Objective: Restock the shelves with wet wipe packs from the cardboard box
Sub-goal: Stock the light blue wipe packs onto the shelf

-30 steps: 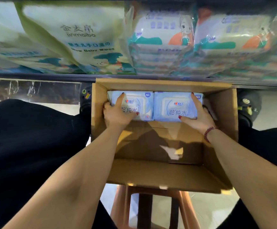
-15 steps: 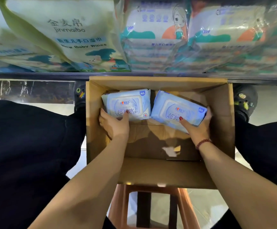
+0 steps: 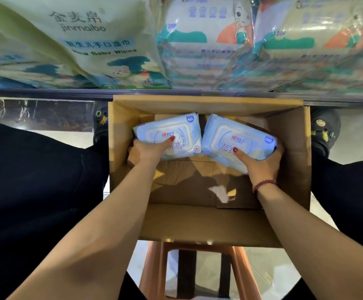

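Left grip (image 3: 146, 151), right grip (image 3: 263, 164) hold glossy rectangular packs (image 3: 172, 129).

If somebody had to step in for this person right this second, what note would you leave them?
Left grip: holds the left wet wipe pack, thumb on top.
Right grip: holds the right wet wipe pack, thumb on top.
Both packs are tilted, side by side, inside the cardboard box, which appears to sit on a brown stool below the shelf.
Done: both packs gripped; no other packs show in the box.
Left: lift these two out and place them on a shelf. The one in view is full of other wipe bundles, so look for a free spot.
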### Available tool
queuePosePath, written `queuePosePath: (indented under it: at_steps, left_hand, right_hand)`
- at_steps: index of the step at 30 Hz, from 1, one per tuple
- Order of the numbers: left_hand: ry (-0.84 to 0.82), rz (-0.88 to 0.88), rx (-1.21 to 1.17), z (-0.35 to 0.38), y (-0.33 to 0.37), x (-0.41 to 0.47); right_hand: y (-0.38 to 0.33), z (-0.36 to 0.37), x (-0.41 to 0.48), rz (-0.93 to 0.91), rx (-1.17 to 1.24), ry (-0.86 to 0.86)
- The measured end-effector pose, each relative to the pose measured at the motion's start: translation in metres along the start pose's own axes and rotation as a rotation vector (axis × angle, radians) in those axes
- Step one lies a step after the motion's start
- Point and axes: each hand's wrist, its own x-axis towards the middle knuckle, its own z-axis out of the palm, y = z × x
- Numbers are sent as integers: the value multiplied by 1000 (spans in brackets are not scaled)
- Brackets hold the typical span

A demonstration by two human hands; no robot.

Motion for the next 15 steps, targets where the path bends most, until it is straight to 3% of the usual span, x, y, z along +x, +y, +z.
queuePosePath:
  at_steps: [5, 10, 15]
  left_hand:
    - [-165, -30, -44, 2, 1, 15]
    - [-235, -16, -140, 3, -4, 29]
    - [-103, 70, 4, -9, 8, -10]
  right_hand:
    - [-8, 7, -23, 1, 175, 237]
    - [-32, 13, -26, 89, 352, 341]
    - [-37, 1, -18, 146, 200, 68]
